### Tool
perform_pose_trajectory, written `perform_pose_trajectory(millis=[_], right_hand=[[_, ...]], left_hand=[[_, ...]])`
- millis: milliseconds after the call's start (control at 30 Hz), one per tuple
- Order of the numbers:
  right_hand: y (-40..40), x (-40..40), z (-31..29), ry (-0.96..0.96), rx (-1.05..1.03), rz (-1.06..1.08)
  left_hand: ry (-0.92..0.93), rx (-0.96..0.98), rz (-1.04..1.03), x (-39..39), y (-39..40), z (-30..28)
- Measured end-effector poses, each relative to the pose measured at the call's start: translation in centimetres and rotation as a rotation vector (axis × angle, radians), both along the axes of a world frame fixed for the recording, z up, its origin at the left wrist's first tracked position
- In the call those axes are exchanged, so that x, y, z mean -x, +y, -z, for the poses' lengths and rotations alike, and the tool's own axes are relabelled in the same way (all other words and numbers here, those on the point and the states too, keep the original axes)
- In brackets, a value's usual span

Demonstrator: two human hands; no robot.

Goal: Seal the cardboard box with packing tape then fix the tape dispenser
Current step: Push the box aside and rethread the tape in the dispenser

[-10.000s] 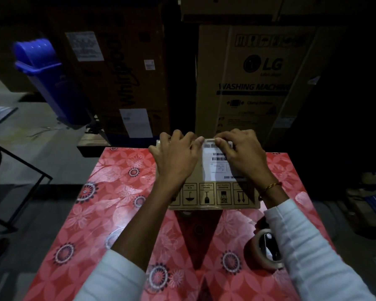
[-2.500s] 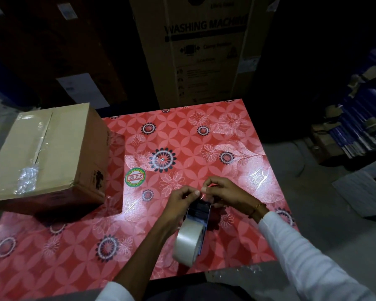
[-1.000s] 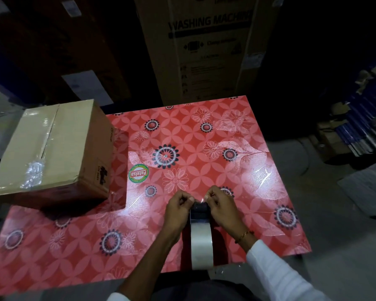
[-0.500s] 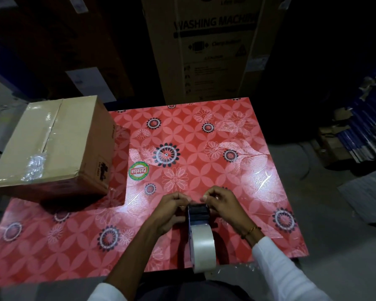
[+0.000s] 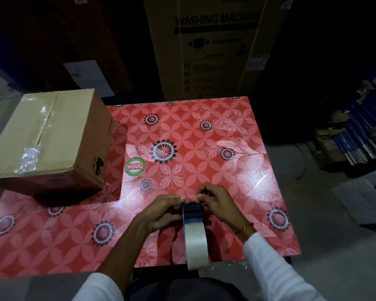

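Note:
The tape dispenser (image 5: 192,211), dark-bodied with a roll of pale packing tape (image 5: 196,244), stands on edge at the near side of the red flowered table (image 5: 204,135). My left hand (image 5: 161,211) grips its left side and my right hand (image 5: 215,203) its right, with the fingertips of both pinched together over the dispenser's far end. The cardboard box (image 5: 50,140) sits closed at the table's left, clear tape along its top seam and a crumpled bit of tape near its front edge.
A round green sticker (image 5: 135,166) lies on the table between box and hands. A tall washing machine carton (image 5: 215,46) stands behind the table. Stacked cardboard and dark clutter (image 5: 356,135) lie on the floor to the right.
Ten seconds ago both hands pressed on the box in front of me; the box now sits at the left and both hands hold the dispenser. Over the last second the fingertips stay at its far end.

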State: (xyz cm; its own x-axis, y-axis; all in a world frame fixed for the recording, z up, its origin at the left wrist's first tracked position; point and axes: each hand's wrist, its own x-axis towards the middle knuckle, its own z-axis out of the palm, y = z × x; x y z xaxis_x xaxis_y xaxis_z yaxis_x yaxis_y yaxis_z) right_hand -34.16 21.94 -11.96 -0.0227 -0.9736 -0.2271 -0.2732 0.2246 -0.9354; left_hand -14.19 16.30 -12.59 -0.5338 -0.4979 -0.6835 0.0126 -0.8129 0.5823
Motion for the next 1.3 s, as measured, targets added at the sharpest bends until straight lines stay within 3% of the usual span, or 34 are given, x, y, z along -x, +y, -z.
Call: perform_pose_trajectory(millis=[367, 567, 1300], right_hand=[[0.3, -0.3, 0.7, 0.086, 0.098, -0.034], [0.4, -0.1, 0.5, 0.206, 0.164, -0.099], [0.3, 0.0, 0.7, 0.325, 0.286, -0.166]], left_hand=[[0.159, -0.172, -0.104, -1.3, 0.2, 1.2], [-0.080, -0.071, -0.005, 0.1, -0.5, 0.2], [-0.110, -0.025, -0.040, 0.4, -0.3, 0.6]])
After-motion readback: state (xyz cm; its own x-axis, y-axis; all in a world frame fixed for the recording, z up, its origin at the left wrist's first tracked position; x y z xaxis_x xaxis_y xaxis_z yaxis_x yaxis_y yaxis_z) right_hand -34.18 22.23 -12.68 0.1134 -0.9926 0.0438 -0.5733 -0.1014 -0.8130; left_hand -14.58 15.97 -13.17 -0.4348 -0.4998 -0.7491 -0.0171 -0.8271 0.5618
